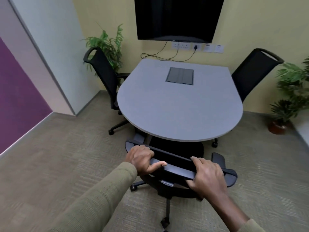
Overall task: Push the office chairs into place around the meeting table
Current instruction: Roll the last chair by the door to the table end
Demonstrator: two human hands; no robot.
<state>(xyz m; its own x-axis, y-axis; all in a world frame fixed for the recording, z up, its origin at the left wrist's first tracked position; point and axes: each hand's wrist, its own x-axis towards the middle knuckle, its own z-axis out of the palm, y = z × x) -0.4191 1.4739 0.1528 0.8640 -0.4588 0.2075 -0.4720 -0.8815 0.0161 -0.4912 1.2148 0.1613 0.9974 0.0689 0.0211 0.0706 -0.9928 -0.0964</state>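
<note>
Two hands, left [142, 159] & right [207, 175], fingers curled round black mesh chair [177, 166] backrest, seat under grey table [180, 111].

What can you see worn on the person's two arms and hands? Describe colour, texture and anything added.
Both arms wear olive-green sleeves of finely ribbed knit. The left sleeve ends at the wrist; the right sleeve is pushed up, baring the forearm. The left hand and right hand are bare: no gloves, rings or watch visible.

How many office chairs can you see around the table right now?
3: one chair at the table's left side, one at its right side, and the near chair, its backrest top gripped by both hands. None seems hidden.
</note>
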